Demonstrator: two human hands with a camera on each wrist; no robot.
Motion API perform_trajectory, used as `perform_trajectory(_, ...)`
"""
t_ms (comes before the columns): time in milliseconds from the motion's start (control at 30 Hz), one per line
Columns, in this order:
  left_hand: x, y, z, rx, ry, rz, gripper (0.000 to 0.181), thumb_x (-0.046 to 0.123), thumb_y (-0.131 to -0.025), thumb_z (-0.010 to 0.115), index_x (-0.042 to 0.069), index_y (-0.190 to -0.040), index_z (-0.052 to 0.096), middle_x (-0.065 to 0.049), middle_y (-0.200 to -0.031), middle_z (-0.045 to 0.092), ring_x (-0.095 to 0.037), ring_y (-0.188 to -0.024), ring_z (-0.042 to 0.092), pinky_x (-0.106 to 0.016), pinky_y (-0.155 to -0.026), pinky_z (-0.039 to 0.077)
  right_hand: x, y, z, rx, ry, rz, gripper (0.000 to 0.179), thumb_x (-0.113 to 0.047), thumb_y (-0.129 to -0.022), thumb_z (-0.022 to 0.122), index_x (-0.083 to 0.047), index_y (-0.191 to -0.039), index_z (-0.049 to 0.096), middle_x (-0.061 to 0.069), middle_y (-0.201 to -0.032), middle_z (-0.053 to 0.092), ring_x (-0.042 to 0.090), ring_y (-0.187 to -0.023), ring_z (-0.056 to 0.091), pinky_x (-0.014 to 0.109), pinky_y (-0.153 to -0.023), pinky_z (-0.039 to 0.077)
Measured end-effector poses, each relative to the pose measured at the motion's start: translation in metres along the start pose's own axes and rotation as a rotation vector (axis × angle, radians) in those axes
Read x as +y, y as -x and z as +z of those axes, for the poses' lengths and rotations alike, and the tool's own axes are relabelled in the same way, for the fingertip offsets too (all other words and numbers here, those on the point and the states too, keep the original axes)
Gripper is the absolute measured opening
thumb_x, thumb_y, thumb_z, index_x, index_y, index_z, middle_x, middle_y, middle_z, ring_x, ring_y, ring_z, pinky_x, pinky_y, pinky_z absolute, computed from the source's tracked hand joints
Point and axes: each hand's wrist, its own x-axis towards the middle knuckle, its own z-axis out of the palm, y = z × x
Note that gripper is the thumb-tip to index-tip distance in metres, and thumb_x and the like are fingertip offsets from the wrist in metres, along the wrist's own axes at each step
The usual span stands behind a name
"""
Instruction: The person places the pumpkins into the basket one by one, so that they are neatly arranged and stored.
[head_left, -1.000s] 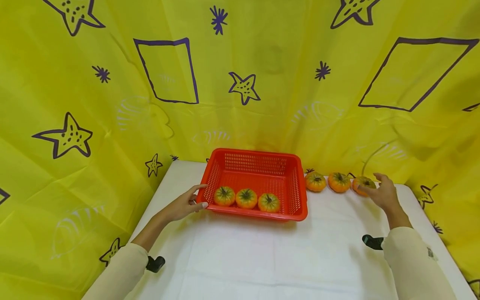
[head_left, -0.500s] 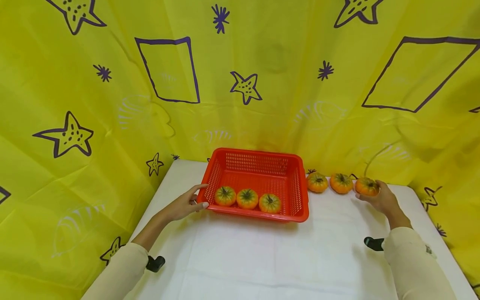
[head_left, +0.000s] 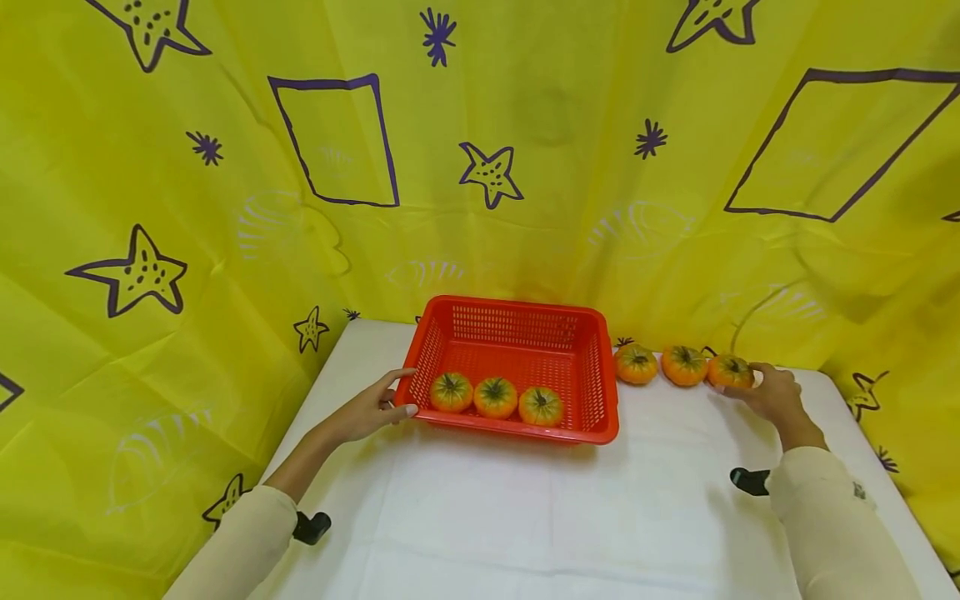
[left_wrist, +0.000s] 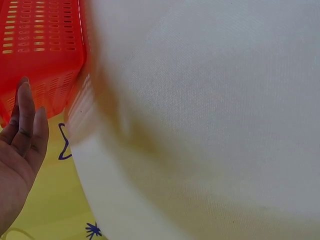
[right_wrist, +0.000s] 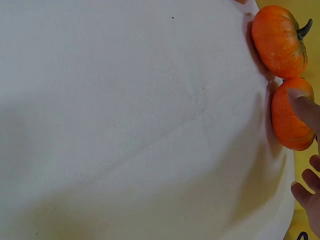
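In the head view, my left hand [head_left: 367,410] holds the front left corner of a red plastic basket [head_left: 517,432], thumb on the front rim and index finger on the left rim. Its other fingers lie against the basket wall [left_wrist: 37,67] in the left wrist view. Three small orange pumpkins [head_left: 495,397] sit in a row along the basket's front. At the right, my right hand [head_left: 776,398] holds the outermost pumpkin [head_left: 731,371] between thumb and index finger. That pumpkin [right_wrist: 290,117] touches its neighbour [right_wrist: 280,42] in the right wrist view, both on the table.
Another pumpkin [head_left: 636,364] stands right beside the basket's right wall, in line with the held one. A white cloth [head_left: 547,517] covers the table. Yellow patterned curtain [head_left: 555,242] rises close behind the basket and pumpkins and along both sides.
My right hand has closed from a spread pose around the outermost pumpkin, which has shifted slightly left against its neighbour. The left hand and the basket stay in place.
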Motion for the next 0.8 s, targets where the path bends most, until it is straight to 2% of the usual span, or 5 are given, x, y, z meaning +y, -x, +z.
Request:
perform_trajectory(233,-0.001,0.000,0.000,0.000,0.003,0.008,0.074,0.037,-0.098,0.066,0.020,-0.157,0.026,-0.022,-0.100,0.067,-0.033,-0.086,0.060,-0.033,-0.073,0.048,-0.002,0.001,0.002,-0.015,-0.050,-0.015,0.097,-0.040,-0.093,0.069,0.023,-0.144,0.017,0.049,-0.142,0.024,0.066,-0.129,0.025,0.072,-0.107,0.025)
perform_trajectory(467,-0.001,-0.001,0.001,-0.001,0.011,0.007,0.074,0.037,-0.098,0.066,0.021,-0.157,0.025,-0.023,-0.100,0.066,-0.038,-0.087,0.060,-0.032,-0.072,0.048,0.001,-0.001,0.007,0.028,0.007,-0.053,0.095,-0.038,-0.092,0.070,0.024,-0.143,0.021,0.048,-0.136,0.035,0.064,-0.123,0.034,0.069,-0.105,0.029)
perform_trajectory(567,-0.001,-0.001,0.001,-0.003,0.014,0.001,0.075,0.037,-0.097,0.066,0.021,-0.157,0.025,-0.022,-0.100,0.066,-0.036,-0.087,0.060,-0.033,-0.073,0.049,0.002,-0.004,0.008,0.006,0.009,-0.042,0.096,-0.041,-0.093,0.068,0.025,-0.143,0.020,0.050,-0.138,0.031,0.065,-0.124,0.032,0.070,-0.106,0.028)
perform_trajectory(700,-0.001,-0.001,0.001,-0.004,0.013,-0.003,0.075,0.037,-0.097,0.067,0.021,-0.157,0.025,-0.022,-0.100,0.066,-0.032,-0.086,0.060,-0.034,-0.074,0.049,0.003,-0.005,0.010,-0.025,-0.062,0.013,0.097,-0.045,-0.093,0.066,0.021,-0.146,0.018,0.048,-0.143,0.026,0.063,-0.127,0.029,0.070,-0.107,0.028)
perform_trajectory(800,-0.002,-0.001,0.001,-0.005,0.013,-0.002,0.075,0.037,-0.097,0.067,0.020,-0.157,0.025,-0.022,-0.099,0.066,-0.028,-0.084,0.060,-0.035,-0.074,0.049,0.003,-0.005,0.013,-0.007,-0.092,0.017,0.095,-0.046,-0.093,0.066,0.020,-0.145,0.021,0.046,-0.141,0.030,0.060,-0.126,0.033,0.068,-0.106,0.031)
